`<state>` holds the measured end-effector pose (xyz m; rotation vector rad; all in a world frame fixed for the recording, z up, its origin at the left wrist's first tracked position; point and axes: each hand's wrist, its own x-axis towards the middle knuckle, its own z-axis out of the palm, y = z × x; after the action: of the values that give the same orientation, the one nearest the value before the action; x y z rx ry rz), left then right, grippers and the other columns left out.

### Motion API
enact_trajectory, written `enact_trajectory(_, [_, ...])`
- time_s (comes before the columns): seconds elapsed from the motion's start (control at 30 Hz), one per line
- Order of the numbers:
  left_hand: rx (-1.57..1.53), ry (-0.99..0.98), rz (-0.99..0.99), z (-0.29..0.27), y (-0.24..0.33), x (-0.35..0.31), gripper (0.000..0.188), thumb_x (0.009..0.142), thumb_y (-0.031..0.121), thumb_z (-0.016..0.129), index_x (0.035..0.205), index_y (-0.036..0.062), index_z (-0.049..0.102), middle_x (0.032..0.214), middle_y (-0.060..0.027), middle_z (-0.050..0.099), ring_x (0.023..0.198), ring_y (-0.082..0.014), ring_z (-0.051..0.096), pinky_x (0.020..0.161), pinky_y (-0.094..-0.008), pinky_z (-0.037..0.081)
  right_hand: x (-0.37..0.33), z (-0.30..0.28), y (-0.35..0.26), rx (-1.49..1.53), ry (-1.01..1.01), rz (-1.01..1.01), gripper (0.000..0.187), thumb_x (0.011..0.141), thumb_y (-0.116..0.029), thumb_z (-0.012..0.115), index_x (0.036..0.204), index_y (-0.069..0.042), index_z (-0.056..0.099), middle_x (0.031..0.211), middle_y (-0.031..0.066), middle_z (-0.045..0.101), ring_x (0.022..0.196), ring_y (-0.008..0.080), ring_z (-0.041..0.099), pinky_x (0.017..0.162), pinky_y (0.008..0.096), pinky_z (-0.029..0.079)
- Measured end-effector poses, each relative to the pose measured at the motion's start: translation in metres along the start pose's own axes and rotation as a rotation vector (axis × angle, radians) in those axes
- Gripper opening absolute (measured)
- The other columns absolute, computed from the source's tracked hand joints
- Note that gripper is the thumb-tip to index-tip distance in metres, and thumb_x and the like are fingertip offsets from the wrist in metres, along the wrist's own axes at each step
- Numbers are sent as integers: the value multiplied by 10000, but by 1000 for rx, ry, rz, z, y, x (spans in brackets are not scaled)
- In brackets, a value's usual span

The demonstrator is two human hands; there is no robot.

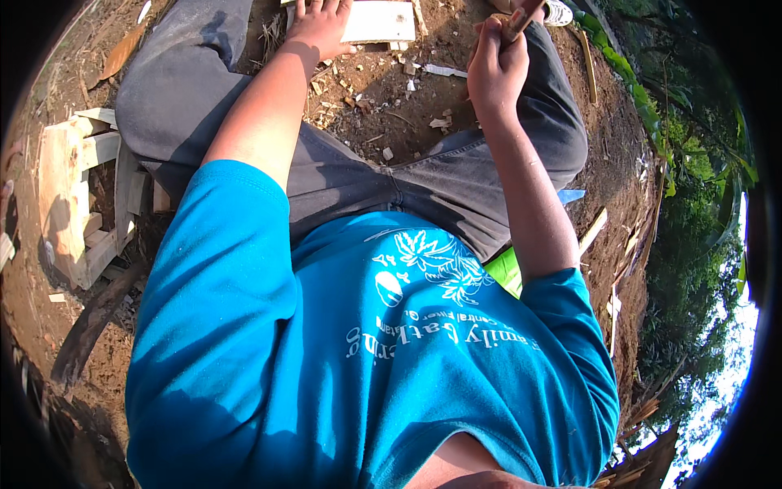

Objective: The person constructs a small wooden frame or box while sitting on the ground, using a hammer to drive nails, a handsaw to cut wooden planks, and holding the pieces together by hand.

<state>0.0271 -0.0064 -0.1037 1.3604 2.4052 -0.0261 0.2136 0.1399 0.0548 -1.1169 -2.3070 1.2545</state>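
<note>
My left hand (320, 29) is at the top of the view, palm down with its fingers stretched out. It lies at the left end of a pale flat piece of wood (380, 22) on the ground, its thumb beside the wood's near edge. Whether it presses on the wood I cannot tell. To the right, my right hand (498, 69) is raised and wrapped around a brown wooden handle (521, 23). The upper end of that handle runs out of the picture, so the kind of tool does not show.
Wood chips (442, 122) lie scattered on the dirt between my legs. A pale wooden frame (69, 196) stands at my left, near a dark curved log (94, 326). Wood strips (593, 231) and green plants (692, 163) line the right side.
</note>
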Motion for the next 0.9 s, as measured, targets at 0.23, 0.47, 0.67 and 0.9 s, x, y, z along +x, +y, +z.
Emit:
enact_trajectory(0.23, [92, -62, -29, -2, 0, 3, 1116, 791, 501, 787, 1616, 37, 196, 1691, -192, 145, 1552, -432, 104, 1228, -647, 98, -1, 23, 44, -266, -194, 70, 299, 1032, -272, 578, 963, 6, 664, 768, 134, 668, 673, 204, 650, 630, 353, 495])
enact_trajectory(0.47, [117, -52, -12, -8, -8, 14, 1158, 771, 551, 788, 1617, 31, 191, 1691, -194, 144, 1550, -439, 95, 1230, -644, 99, 2, 24, 88, -597, -501, 242, 431, 1015, -363, 512, 1067, 44, 645, 1066, 332, 684, 1028, 480, 674, 922, 528, 511])
enact_trajectory(0.67, [27, -38, 32, -22, 14, 17, 1128, 776, 531, 794, 1613, 46, 214, 1695, -184, 131, 1547, -434, 102, 1229, -646, 96, -9, 18, 81, -427, -171, 118, 403, 1037, -343, 500, 984, 42, 607, 908, 300, 699, 916, 485, 687, 806, 554, 519])
enact_trajectory(0.9, [51, -88, -29, -6, 14, 20, 1176, 813, 588, 758, 1645, 95, 89, 1720, -145, 12, 1576, -396, 12, 1231, -660, 47, -6, 13, 52, -73, 35, 48, 377, 1051, -320, 479, 1041, 43, 584, 864, 289, 691, 856, 492, 683, 773, 547, 519])
